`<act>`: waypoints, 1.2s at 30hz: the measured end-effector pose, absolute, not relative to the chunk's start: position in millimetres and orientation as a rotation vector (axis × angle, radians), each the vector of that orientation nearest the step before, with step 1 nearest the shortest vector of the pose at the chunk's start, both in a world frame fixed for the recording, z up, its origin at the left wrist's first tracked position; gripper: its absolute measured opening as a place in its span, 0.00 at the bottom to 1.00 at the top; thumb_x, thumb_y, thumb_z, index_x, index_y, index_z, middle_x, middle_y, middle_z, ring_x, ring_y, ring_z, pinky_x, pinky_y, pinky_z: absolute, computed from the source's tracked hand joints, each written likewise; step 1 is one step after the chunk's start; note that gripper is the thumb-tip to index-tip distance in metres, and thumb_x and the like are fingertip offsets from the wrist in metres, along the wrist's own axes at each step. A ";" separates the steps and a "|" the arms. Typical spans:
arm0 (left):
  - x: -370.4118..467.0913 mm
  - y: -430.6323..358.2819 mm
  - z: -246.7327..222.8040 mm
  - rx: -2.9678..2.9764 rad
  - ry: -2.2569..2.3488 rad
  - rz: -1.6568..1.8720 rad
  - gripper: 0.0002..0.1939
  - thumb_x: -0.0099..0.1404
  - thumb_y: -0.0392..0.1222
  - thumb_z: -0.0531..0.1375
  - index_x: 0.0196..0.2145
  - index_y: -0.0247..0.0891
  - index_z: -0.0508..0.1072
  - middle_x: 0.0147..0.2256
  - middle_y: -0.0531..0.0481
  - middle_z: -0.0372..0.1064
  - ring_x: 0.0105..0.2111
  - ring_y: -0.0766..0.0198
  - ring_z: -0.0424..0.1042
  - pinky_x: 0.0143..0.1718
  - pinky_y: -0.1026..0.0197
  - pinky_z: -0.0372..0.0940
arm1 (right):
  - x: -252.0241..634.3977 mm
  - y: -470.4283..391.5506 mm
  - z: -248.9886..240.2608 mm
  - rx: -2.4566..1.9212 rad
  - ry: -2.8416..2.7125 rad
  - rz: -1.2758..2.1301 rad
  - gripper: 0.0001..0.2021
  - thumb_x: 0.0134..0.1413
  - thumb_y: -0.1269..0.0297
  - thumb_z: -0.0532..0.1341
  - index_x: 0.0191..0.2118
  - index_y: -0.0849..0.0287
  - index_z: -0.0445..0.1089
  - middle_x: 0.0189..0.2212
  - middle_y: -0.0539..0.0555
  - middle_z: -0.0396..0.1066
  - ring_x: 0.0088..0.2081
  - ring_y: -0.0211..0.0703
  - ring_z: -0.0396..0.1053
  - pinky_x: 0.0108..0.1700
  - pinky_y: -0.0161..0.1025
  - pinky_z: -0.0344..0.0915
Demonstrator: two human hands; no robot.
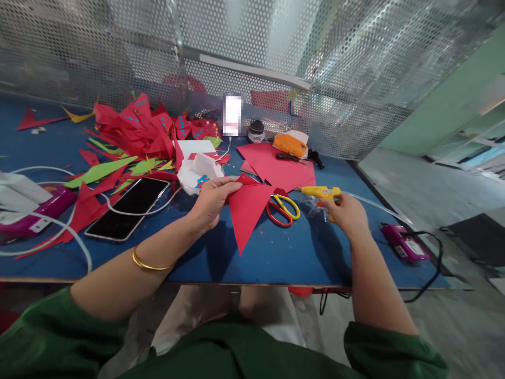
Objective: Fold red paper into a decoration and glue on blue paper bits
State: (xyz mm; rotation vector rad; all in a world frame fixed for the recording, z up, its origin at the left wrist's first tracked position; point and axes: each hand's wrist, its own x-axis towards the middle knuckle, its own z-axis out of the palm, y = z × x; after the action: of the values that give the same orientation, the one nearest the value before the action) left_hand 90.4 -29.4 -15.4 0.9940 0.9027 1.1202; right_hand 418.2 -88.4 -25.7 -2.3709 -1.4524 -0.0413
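At 9 o'clock from the one red triangle [248, 216] in hand, far out, sits a purple box [59, 205] with white cables. Nearer, also at 9, lies one phone [136, 202], a white cable across it. At 10 o'clock is one heap of red scraps [138, 131], too many to count, with several green strips [104, 172]. One white bowl [197, 168], holding blue bits, stands between 10 and 11.

The left hand [215, 197], with one gold bangle [152, 265], pinches the triangle's upper left corner; the triangle is above the table [252, 271], its tip toward 6. At 12 are one lit screen [232, 113], blurred, and one black-and-white pot [256, 132].

At 1 o'clock lie red sheets [288, 173] and one orange packet [290, 145]. At 3, just beside the triangle, show two scissor loops [280, 223], one red, one yellow.

Farther toward 3, the right hand [349, 213], well apart from the left, grips one yellow glue gun [321, 191], nozzle toward 9. A second purple box [404, 243] sits between 3 and 4.
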 end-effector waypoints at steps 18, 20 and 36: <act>90.8 -40.1 -9.9 0.996 0.759 1.068 0.08 0.52 0.38 0.67 0.33 0.38 0.82 0.30 0.50 0.79 0.29 0.68 0.73 0.32 0.67 0.66 | 346.8 -128.4 11.0 -1.855 -1.456 0.449 0.28 0.51 0.35 0.59 0.36 0.58 0.76 0.27 0.56 0.78 0.31 0.48 0.75 0.34 0.43 0.69; 92.0 -40.4 -11.4 1.023 0.725 1.103 0.10 0.53 0.39 0.67 0.34 0.38 0.83 0.31 0.50 0.80 0.30 0.68 0.74 0.33 0.67 0.67 | 320.5 -127.4 8.5 -1.591 -1.373 1.020 0.32 0.44 0.30 0.62 0.35 0.59 0.77 0.29 0.58 0.79 0.31 0.48 0.76 0.32 0.41 0.71; 89.8 -37.3 -17.1 1.185 0.841 0.828 0.20 0.60 0.51 0.56 0.31 0.33 0.80 0.26 0.44 0.76 0.24 0.64 0.71 0.25 0.63 0.64 | 258.9 -81.1 -25.5 -1.082 -0.671 1.142 0.13 0.34 0.61 0.75 0.30 0.55 0.77 0.26 0.47 0.79 0.24 0.38 0.72 0.28 0.35 0.69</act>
State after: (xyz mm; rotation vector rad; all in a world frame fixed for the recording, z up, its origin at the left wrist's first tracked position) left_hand 89.8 -37.3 -17.1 1.1849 0.8409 0.8282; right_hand 258.9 -81.1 -25.5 -1.0824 -0.6713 1.1424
